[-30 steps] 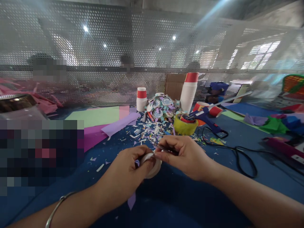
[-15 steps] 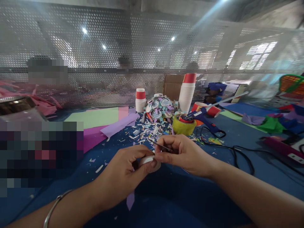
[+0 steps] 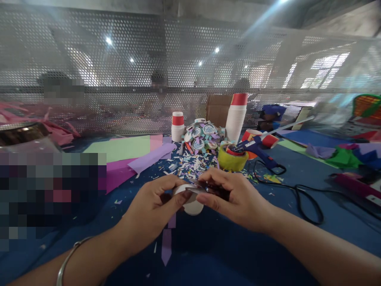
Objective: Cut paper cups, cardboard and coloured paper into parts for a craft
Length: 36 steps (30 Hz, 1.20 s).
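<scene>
Over the blue table, my left hand point(image 3: 156, 202) grips a small white paper cup base point(image 3: 193, 207) between thumb and fingers. Its round bottom shows below the thumb, and a curved rim piece point(image 3: 180, 189) shows above it. My right hand point(image 3: 229, 194) is closed round a pair of scissors point(image 3: 195, 186); the handles are mostly hidden by the fingers. The metal blades reach left across the white paper, close to my left thumb. A purple paper strip point(image 3: 166, 247) with a pointed end lies beneath my left hand. Paper scraps point(image 3: 192, 162) are scattered just beyond both hands.
Behind the scraps stand a pile of decorated cup pieces point(image 3: 200, 137) and paper cup stacks point(image 3: 236, 119). A blue glue gun point(image 3: 257, 150) rests on a yellow tape roll point(image 3: 233, 159), its black cord point(image 3: 297, 202) curling right. Coloured sheets point(image 3: 119, 151) lie left; a perforated screen point(image 3: 125, 67) closes the back.
The scissors have turned from pointing up-left to lying nearly level across the white paper. My right fingers have spread slightly, and more of the cup base's round bottom shows.
</scene>
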Available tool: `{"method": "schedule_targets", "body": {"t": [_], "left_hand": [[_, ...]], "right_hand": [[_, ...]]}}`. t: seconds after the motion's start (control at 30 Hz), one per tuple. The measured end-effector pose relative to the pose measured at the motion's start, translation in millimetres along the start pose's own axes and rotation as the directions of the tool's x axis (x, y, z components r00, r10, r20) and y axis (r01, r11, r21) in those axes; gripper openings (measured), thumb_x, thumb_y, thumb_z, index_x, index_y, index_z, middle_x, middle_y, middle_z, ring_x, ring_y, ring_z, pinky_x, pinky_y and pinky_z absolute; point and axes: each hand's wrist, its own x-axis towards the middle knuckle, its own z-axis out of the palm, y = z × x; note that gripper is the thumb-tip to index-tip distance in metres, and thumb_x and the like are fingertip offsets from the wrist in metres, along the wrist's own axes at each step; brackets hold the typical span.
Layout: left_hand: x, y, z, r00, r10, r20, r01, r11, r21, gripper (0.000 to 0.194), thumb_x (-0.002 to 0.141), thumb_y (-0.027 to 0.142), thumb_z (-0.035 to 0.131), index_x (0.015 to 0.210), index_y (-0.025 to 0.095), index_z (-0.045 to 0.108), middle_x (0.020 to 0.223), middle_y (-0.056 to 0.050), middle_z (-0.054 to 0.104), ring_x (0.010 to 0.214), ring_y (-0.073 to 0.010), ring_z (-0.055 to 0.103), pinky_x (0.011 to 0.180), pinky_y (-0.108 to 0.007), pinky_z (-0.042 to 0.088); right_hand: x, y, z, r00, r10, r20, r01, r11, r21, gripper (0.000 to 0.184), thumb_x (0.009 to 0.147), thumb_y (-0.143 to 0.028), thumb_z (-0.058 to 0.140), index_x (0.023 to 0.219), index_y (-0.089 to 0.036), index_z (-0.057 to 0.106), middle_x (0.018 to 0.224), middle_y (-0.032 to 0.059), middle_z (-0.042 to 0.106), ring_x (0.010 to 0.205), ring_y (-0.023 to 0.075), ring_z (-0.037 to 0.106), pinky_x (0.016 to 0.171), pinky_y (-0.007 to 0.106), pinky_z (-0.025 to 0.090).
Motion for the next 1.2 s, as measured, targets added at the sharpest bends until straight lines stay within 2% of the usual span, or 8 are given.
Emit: {"method": "schedule_targets", "body": {"t": [0.23,0.47,0.63,0.83,0.97,1.2], "left_hand": [[-3.5,-0.9,2.3,0.999,0.046,0.012,-0.047,0.998,0.046,0.023,0.091,0.035,0.053,0.081,0.019,0.066,0.079,-0.001,0.06,0.073,-0.0135,0.053,0.065,-0.026,0.043],[-2.0,2.8,3.3,0.995,0.083,0.049,-0.085,0.995,0.051,0.027,0.091,0.035,0.052,0.075,0.019,0.067,0.074,-0.002,0.06,0.069,-0.0134,0.055,0.063,-0.026,0.042],[-3.9,2.5,3.4,0.996,0.048,0.075,-0.051,0.998,0.037,0.03,0.09,0.037,0.051,0.074,0.019,0.067,0.069,-0.002,0.059,0.066,-0.0136,0.054,0.06,-0.026,0.042],[-4.1,3.7,3.5,0.996,-0.009,0.091,0.013,0.999,-0.038,0.026,0.087,0.037,0.056,0.074,0.018,0.067,0.072,-0.002,0.059,0.065,-0.0127,0.057,0.06,-0.025,0.047],[-2.0,2.1,3.0,0.991,-0.085,0.104,0.095,0.991,-0.095,0.023,0.084,0.037,0.059,0.076,0.017,0.067,0.071,0.0,0.056,0.062,-0.0117,0.056,0.055,-0.022,0.049],[-1.8,-2.2,1.3,0.98,-0.153,0.129,0.167,0.98,-0.103,0.025,0.082,0.041,0.061,0.073,0.018,0.062,0.066,0.002,0.051,0.058,-0.0107,0.052,0.052,-0.022,0.048]], "right_hand": [[-0.4,-3.1,0.5,0.999,-0.035,-0.004,0.035,0.998,-0.056,0.025,0.089,-0.041,0.058,0.092,-0.017,0.058,0.064,-0.0038,0.046,0.052,0.0086,0.039,0.048,0.023,0.032],[-1.8,-2.8,1.9,0.993,-0.112,-0.028,0.107,0.983,-0.149,0.026,0.089,-0.043,0.058,0.092,-0.017,0.061,0.064,-0.0033,0.049,0.052,0.0088,0.042,0.05,0.024,0.032],[-2.5,-4.5,1.0,0.988,-0.153,-0.024,0.147,0.974,-0.174,0.024,0.089,-0.04,0.058,0.086,-0.017,0.062,0.061,-0.004,0.047,0.052,0.0088,0.04,0.049,0.023,0.03],[-2.9,-5.0,-0.5,0.982,-0.189,-0.005,0.185,0.967,-0.175,0.023,0.091,-0.037,0.056,0.083,-0.017,0.062,0.065,-0.0021,0.052,0.055,0.0089,0.042,0.052,0.024,0.03],[-3.2,-4.0,-0.5,0.985,-0.174,-0.008,0.17,0.969,-0.178,0.023,0.091,-0.037,0.056,0.081,-0.017,0.061,0.064,-0.0024,0.051,0.055,0.009,0.042,0.052,0.024,0.03],[-2.6,-3.2,2.4,0.991,-0.131,-0.018,0.126,0.976,-0.177,0.025,0.092,-0.039,0.054,0.081,-0.018,0.062,0.062,-0.0024,0.051,0.053,0.0091,0.041,0.05,0.023,0.03]]}}
